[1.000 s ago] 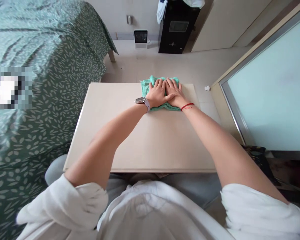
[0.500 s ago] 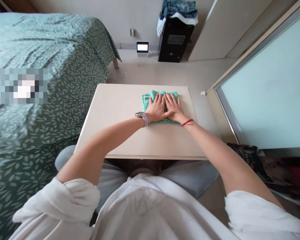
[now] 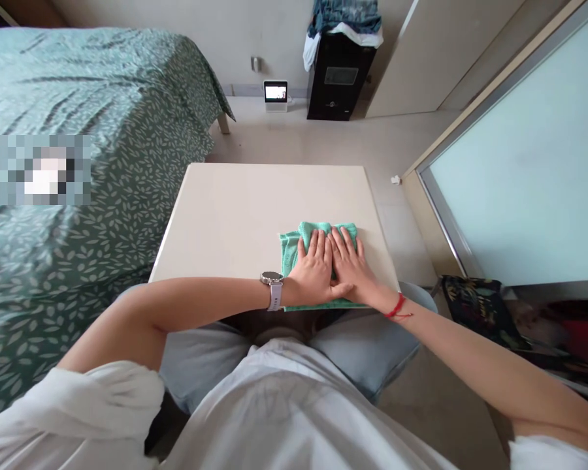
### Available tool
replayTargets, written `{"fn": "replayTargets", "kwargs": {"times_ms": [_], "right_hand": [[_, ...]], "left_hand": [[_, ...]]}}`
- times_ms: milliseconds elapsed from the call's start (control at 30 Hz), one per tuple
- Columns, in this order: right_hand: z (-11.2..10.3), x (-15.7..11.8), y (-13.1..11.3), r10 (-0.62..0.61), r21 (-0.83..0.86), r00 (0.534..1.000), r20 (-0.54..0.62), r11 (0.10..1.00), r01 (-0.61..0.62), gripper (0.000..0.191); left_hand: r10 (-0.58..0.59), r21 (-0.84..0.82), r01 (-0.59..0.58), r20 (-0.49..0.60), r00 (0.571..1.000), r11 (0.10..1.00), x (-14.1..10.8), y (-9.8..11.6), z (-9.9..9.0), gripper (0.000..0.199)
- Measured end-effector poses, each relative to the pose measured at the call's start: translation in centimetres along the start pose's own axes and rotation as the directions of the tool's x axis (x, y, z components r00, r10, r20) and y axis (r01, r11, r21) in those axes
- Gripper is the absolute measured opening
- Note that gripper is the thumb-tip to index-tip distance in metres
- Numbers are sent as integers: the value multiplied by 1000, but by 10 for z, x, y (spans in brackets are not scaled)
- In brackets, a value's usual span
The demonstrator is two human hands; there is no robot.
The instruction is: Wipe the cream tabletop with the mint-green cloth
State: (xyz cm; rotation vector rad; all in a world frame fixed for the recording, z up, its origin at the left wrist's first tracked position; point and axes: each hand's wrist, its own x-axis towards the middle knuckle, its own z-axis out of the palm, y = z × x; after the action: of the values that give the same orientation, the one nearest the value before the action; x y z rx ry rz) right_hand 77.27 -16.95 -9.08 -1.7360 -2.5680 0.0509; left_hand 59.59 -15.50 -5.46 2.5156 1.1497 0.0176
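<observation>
A folded green cloth (image 3: 290, 251) lies on the pale table (image 3: 235, 215), at its near right edge. My left hand (image 3: 313, 271) rests flat on the cloth, fingers stretched forward, a watch (image 3: 272, 279) on its wrist. Beside it my right hand (image 3: 353, 267) is also spread flat on the cloth, with a red string bracelet (image 3: 396, 305) at the wrist. The two hands touch near the thumbs. Part of the cloth is hidden under the palms.
On the left stands a bed with a green leaf-patterned cover (image 3: 142, 130). Beyond the table are a small screen device (image 3: 276, 96) on the floor and a black cabinet (image 3: 340, 75) topped with clothes. A frosted panel (image 3: 519, 170) is at the right.
Both hands have slid the cloth across the tabletop toward my body, from the far part to the near edge. They stay flat on it.
</observation>
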Motion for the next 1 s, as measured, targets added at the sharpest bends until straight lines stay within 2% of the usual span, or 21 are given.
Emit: {"fn": "replayTargets", "kwargs": {"times_ms": [100,267,400,533,633,767,900,1000], "right_hand": [[-6,37,21,35,15,998,44,999,-36,82],[-17,122,72,156,53,983,99,985,-161,81],[-20,182,113,181,93,980,78,978,-188,81],[-17,221,144,150,136,989,14,979,-150,78],[-15,234,158,131,153,991,-11,980,-127,74],[-15,235,160,129,120,992,-11,985,-127,73],[-16,222,150,157,95,987,20,983,-159,78],[-14,200,139,140,111,990,21,984,-141,82]], "left_hand": [[-38,2,38,-17,999,999,33,-11,-21,123],[-78,37,80,-29,996,996,113,-40,-56,107],[-98,42,102,-81,992,994,174,-67,-73,100],[-99,33,105,-147,984,994,212,-86,-83,92],[-86,43,96,-184,979,994,226,-93,-85,85],[-81,47,93,-214,973,995,228,-94,-84,83],[-100,57,112,-184,978,992,213,-85,-80,90],[-115,65,127,-167,979,990,193,-71,-72,93]]}}
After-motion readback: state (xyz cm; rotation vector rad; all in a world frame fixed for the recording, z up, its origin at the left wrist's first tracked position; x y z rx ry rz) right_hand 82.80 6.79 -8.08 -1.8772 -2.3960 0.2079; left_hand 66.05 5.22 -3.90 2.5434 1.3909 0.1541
